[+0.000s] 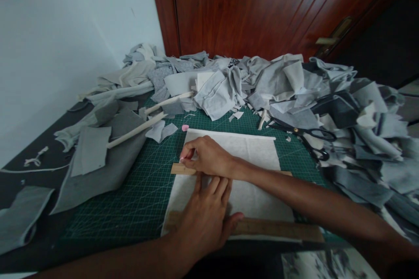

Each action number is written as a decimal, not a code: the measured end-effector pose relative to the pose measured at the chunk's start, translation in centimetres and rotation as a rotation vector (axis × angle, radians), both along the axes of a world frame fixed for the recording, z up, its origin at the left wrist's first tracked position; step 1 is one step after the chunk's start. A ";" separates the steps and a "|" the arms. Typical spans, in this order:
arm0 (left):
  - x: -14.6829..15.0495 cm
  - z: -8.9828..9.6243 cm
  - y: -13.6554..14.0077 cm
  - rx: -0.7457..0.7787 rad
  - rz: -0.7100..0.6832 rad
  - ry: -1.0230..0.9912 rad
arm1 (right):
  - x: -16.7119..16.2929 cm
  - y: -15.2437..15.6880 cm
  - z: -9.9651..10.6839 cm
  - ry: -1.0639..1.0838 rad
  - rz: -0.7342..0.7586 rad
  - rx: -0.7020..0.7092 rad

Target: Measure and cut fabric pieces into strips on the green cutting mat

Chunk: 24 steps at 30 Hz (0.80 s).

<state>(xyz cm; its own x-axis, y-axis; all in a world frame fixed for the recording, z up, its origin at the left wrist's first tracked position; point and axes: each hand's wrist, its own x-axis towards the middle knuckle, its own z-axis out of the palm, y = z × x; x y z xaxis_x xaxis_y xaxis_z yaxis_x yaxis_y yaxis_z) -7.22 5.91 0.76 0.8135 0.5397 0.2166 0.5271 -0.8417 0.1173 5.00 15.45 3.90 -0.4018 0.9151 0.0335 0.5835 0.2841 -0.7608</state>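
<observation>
A white cloth (258, 200) lies on a green cutting mat (131, 200), its far edge folded into a narrow band. Across the cloth runs a thin wooden ruler (178, 168). My left hand (206, 213) rests with fingers stretched out, fingertips at the ruler's near edge. Crossing over from the right, my right hand (209, 157) has thumb and forefinger pinched together at the ruler's left end. A tiny pale spot shows at that pinch, too small to make out. A wider wooden ruler (278, 229) lies along the cloth's near edge, partly under my left hand.
Black scissors (304, 131) lie at the mat's right side. Grey and white fabric scraps (222, 91) are heaped along the back and right. A grey fabric piece (108, 178) lies on the left. A small pink piece (185, 127) sits by the cloth's far left corner.
</observation>
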 end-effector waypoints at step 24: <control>0.0 -0.1 0.2 0.039 0.018 0.052 | 3.7 -0.5 1.7 -0.132 0.128 -0.023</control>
<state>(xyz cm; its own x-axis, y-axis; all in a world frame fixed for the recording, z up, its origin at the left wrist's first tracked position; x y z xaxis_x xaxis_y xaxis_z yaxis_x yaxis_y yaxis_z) -7.23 6.10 0.65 0.8147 0.5460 0.1954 0.5464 -0.8356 0.0566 8.71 14.92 5.58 -0.5148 0.8560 -0.0473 0.6389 0.3463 -0.6870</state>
